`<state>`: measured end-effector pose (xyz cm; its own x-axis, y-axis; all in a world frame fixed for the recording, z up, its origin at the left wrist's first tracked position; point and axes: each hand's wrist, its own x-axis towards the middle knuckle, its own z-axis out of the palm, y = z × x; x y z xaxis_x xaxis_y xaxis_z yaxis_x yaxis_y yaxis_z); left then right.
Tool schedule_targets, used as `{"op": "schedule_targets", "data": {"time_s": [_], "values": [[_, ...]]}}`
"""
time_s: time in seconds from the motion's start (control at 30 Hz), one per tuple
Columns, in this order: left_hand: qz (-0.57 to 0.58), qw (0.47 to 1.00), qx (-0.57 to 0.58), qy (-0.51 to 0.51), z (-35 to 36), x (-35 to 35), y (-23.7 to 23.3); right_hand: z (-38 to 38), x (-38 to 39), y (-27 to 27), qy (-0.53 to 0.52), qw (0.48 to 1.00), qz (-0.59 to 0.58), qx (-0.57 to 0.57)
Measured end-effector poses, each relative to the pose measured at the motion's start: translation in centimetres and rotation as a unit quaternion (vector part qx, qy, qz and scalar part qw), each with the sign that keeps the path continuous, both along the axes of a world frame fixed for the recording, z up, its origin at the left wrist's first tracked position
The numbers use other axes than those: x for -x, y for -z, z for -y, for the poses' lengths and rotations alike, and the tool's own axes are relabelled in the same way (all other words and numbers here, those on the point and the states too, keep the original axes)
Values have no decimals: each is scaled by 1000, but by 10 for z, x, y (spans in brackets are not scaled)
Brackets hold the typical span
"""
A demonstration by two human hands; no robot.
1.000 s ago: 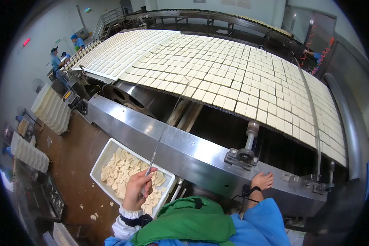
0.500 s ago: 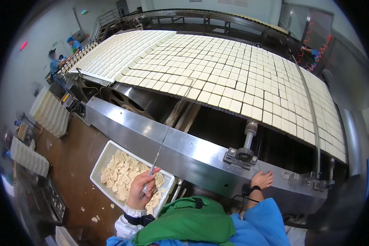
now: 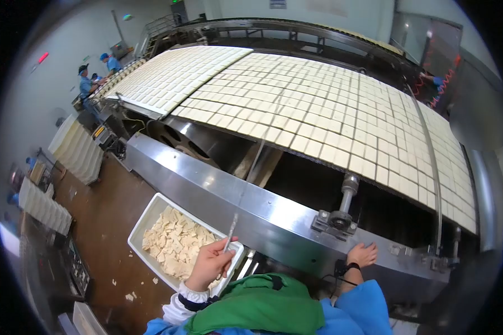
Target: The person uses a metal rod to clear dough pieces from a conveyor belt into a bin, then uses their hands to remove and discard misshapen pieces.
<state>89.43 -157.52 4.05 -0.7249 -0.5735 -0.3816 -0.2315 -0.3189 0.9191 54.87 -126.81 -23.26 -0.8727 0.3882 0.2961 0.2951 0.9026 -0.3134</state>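
My left hand (image 3: 209, 266) is closed around a thin metal rod (image 3: 232, 226) over the near right side of a white bin of broken pale pieces (image 3: 176, 243). The rod slants up and away across the steel frame (image 3: 285, 215) toward the conveyor edge; its far part is blurred. Rows of pale rectangular pieces (image 3: 318, 114) cover the wide conveyor beyond. My right hand (image 3: 362, 255) rests on the frame's near edge, fingers apart and holding nothing, just right of a bearing block (image 3: 335, 221).
Workers in blue (image 3: 86, 86) stand at the conveyor's far left end. Stacked white trays (image 3: 78, 151) are on the left floor. A curved metal bar (image 3: 427, 145) crosses the conveyor at right. Another person's blue sleeve (image 3: 439, 82) shows at far right.
The camera view has shifted slightly, moving the scene right and down. My left hand has turned and moved a little rightward with the rod. My right hand stays on the frame.
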Motion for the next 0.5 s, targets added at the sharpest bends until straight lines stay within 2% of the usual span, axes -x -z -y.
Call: {"op": "schedule_targets", "data": {"time_s": [0.17, 0.2, 0.3, 0.33, 0.4, 0.43, 0.5], "values": [[-96, 995, 40, 5, 7, -13, -13, 8, -4, 5, -14, 1000, 9, -11], [-99, 988, 119, -19, 2, -13, -13, 9, -4, 7, -10, 1000, 9, -21], [-190, 965, 154, -90, 3, -18, -12, 19, -10, 2, -10, 1000, 3, -27], [-189, 965, 157, -95, 6, -21, -11, 23, -13, -5, -2, 999, 18, -33], [-257, 921, 221, -194, 13, -23, -9, 31, -16, -5, 8, 999, 11, -46], [-258, 920, 223, -196, 15, -24, -11, 33, -17, -5, 5, 999, 10, -44], [-275, 890, 247, -266, 18, -26, -14, 37, -19, -2, 3, 999, -7, -46]]}}
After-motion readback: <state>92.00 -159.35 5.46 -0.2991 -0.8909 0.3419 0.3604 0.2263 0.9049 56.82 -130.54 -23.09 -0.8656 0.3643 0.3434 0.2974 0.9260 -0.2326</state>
